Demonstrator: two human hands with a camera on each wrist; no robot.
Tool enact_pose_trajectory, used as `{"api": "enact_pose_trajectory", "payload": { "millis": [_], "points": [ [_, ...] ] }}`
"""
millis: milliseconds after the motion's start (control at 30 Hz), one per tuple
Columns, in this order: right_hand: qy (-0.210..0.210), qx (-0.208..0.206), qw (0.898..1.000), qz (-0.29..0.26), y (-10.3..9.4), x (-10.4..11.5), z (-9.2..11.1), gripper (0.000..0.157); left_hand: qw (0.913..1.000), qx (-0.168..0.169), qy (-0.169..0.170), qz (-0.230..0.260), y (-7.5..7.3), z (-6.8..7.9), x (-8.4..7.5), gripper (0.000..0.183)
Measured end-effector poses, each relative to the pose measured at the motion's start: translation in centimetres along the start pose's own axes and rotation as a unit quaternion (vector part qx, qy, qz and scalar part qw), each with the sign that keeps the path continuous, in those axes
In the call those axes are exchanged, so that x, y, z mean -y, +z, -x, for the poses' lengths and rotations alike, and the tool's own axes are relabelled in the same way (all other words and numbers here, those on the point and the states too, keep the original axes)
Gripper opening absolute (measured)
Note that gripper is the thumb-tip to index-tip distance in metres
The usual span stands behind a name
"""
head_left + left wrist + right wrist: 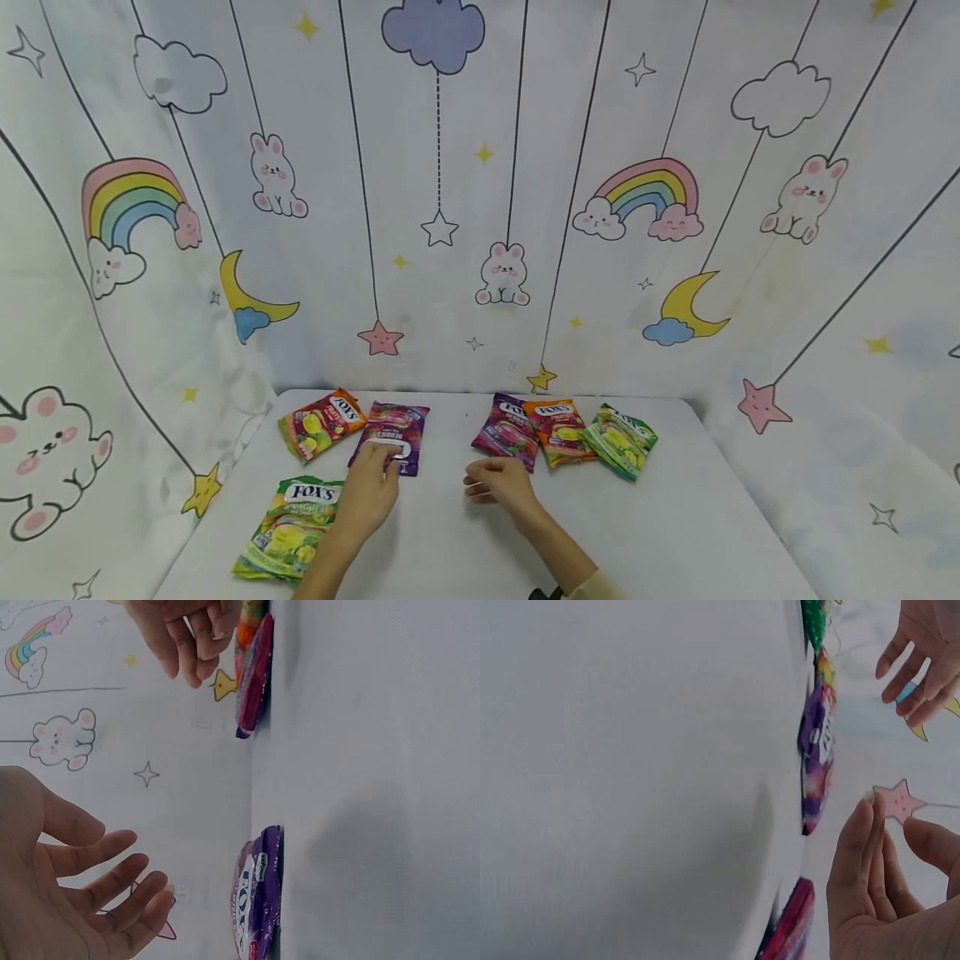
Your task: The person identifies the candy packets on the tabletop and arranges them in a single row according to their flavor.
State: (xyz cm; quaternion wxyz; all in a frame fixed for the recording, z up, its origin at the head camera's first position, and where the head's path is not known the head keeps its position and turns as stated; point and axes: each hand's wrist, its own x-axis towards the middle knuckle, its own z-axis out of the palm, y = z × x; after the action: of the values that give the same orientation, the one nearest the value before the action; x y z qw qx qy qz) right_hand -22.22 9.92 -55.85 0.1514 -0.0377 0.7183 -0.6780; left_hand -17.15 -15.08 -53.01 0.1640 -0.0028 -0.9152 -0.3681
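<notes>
My left hand (371, 487) hovers over the near end of a purple Fox's Berries candy bag (392, 423), its fingers loosely bent and holding nothing. In the left wrist view the same hand (82, 877) is raised above the table beside that purple bag (259, 900). My right hand (504, 490) is nearest a second purple candy bag (507, 437), just in front of it. The right wrist view has this hand (889, 881) with thumb and fingertips apart and nothing between them. A green Fox's bag (294, 529) lies by the left forearm, partly covered by it.
An orange Fox's Fruits bag (324, 423) lies at the back left. Another orange bag (561, 433) and a green bag (621, 442) lie side by side at the back right. The white table (600, 533) ends against a curtain (450, 292) printed with rabbits and rainbows.
</notes>
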Motion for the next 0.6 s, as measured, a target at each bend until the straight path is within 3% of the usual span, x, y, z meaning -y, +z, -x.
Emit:
{"api": "enact_pose_trajectory", "payload": {
  "millis": [300, 600],
  "points": [
    [0.004, -0.028, 1.0, 0.008, -2.4, -0.5, 0.1, 0.035, 0.9999, 0.011, 0.004, 0.011, 1.6, -0.4, -0.9, 0.023],
    [0.003, -0.039, 0.999, 0.017, -4.2, -0.3, 0.5, 0.036, 0.9989, -0.003, 0.035, 0.03, 3.0, -0.8, -1.6, 0.015]
  ]
}}
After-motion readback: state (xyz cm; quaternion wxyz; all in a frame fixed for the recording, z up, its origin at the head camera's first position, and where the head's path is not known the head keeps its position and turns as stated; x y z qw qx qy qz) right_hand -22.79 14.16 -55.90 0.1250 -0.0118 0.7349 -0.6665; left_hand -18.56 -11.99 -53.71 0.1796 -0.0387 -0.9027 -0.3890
